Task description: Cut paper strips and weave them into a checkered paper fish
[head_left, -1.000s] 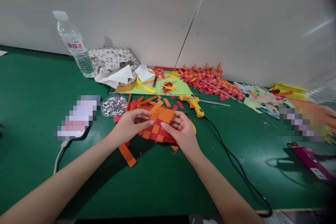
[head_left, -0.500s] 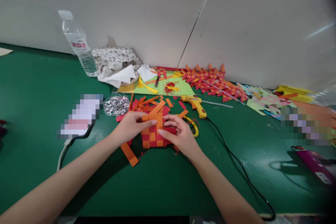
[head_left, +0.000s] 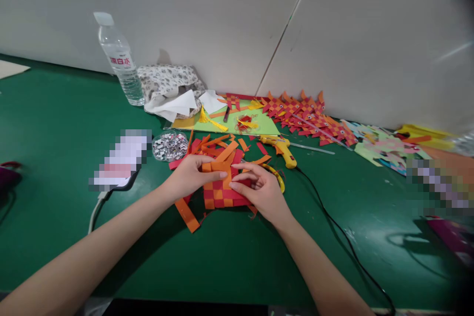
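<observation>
A woven paper piece (head_left: 218,197) in red and orange checks is between my hands, above a heap of loose paper strips (head_left: 207,144). My left hand (head_left: 187,177) grips its upper left part, with the thumb lying across an orange strip (head_left: 226,183). On the other side, my right hand (head_left: 265,192) has its thumb and fingertips at that strip's right edge, pinching the piece; part of the grip is hidden. Beyond the right hand lie yellow-handled scissors (head_left: 278,177), partly covered, and a yellow glue gun (head_left: 279,147).
A water bottle (head_left: 120,61) and a cloth tissue holder (head_left: 168,81) stand by the wall. Left lie a phone (head_left: 124,163) with a cable and a round case of googly eyes (head_left: 170,145). Finished woven paper fish (head_left: 303,111) are piled behind; a black cord (head_left: 333,210) runs down the right.
The view has shifted slightly, moving everything a little to the right. My right fingertips have drawn slightly back from the orange strip; my left hand keeps its hold.
</observation>
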The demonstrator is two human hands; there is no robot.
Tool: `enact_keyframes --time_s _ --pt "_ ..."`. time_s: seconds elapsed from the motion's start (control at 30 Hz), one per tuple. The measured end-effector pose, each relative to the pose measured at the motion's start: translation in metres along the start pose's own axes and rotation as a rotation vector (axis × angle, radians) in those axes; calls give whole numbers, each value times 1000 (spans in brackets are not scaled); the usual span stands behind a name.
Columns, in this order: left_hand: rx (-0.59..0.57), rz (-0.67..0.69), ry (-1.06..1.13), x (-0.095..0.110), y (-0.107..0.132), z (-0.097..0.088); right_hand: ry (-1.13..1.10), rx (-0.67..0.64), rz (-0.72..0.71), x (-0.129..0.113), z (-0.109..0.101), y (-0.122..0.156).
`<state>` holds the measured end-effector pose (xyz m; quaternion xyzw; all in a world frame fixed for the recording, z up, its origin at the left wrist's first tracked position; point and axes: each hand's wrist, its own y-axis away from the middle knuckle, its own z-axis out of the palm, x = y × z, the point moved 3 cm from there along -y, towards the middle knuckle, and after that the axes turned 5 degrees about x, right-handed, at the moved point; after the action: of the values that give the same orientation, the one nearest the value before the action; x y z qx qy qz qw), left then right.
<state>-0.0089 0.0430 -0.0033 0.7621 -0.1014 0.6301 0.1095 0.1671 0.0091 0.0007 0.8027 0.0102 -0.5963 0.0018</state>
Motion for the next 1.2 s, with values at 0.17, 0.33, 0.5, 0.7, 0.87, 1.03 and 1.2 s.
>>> enact_keyframes --time_s 0.17,0.33,0.5,0.7,0.87,1.03,1.2 --pt "-24 -39 -1 -2 0 0 27 -59 9 -1 -2 -1" --pt "-15 -83 65 -1 0 -2 7 -81 16 -2 -4 -2" --pt "-32 -110 145 2 1 0 28 -68 25 -3 -2 1" --pt "110 -155 300 1 0 -3 -75 107 4 -1 -4 -3" --pt "120 -213 363 -3 -2 -5 -136 213 46 7 -12 -7" --pt "81 -193 329 -3 -2 -2 -94 185 11 4 -9 -4" --pt "36 -166 270 -1 -1 1 -122 174 10 2 -9 -2"
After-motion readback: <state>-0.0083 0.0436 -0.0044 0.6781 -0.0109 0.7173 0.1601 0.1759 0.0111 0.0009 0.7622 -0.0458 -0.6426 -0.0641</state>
